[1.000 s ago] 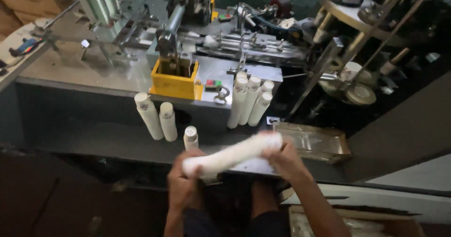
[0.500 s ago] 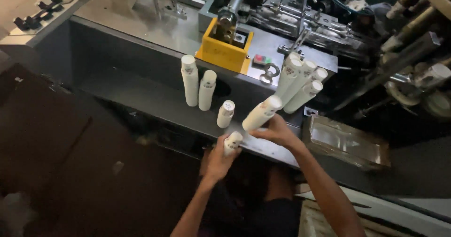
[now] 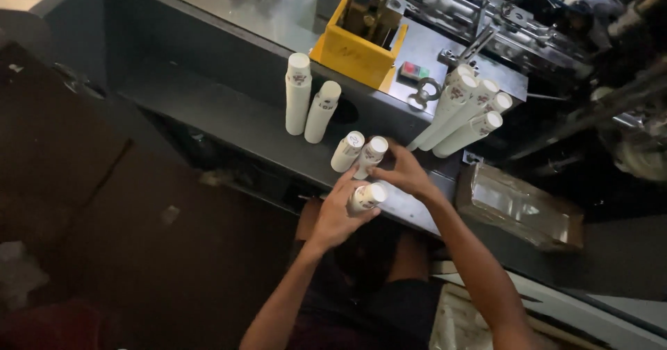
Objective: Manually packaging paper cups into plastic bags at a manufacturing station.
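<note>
The left hand [image 3: 338, 214] grips a short stack of white paper cups [image 3: 366, 197], enclosed by its fingers. The right hand [image 3: 405, 173] rests fingertips on an adjacent standing white cup stack [image 3: 372, 155] on the grey metal ledge [image 3: 236, 117]; whether it grips cannot be told.

Short white paper-cup stack [image 3: 366, 197] — lying tilted, open rim up-right — near edge; another stack [image 3: 372, 157] upright just beyond.

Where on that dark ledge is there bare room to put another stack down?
The dark ledge is bare left of the two tall cup stacks. It is crowded around the short stacks by both hands, and beneath the leaning stacks.
</note>
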